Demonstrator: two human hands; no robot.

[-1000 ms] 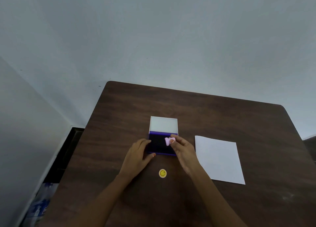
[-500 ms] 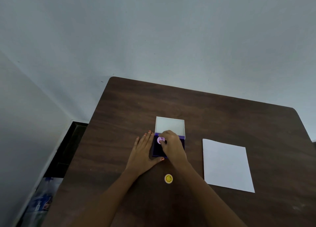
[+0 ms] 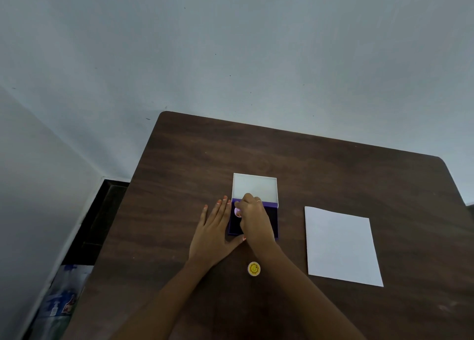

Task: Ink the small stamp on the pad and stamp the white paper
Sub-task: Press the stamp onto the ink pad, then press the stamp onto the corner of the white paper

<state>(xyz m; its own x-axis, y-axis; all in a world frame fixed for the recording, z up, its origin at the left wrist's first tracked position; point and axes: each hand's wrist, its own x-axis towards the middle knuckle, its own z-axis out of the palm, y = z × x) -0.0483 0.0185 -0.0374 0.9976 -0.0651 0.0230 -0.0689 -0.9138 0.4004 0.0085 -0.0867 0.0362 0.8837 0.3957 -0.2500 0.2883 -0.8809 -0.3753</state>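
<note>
A purple ink pad [image 3: 273,221] lies open at the middle of the brown table [image 3: 333,175], its white lid [image 3: 254,186] folded back. My right hand [image 3: 255,220] is closed on a small pink stamp [image 3: 237,212] and holds it down on the pad's left part. My left hand [image 3: 214,233] lies flat on the table with fingers spread, touching the pad's left and front edge. A white paper [image 3: 341,244] lies to the right of the pad, with no mark visible on it.
A small yellow smiley-face disc [image 3: 254,269] lies on the table in front of the pad, between my forearms. A wall stands just behind the table. Left of the table edge there is a gap down to the floor, with printed packaging [image 3: 61,303] below.
My right hand has carried the pink stamp from the pad's far right part to its left part and down onto it. My left hand has flattened beside the pad.
</note>
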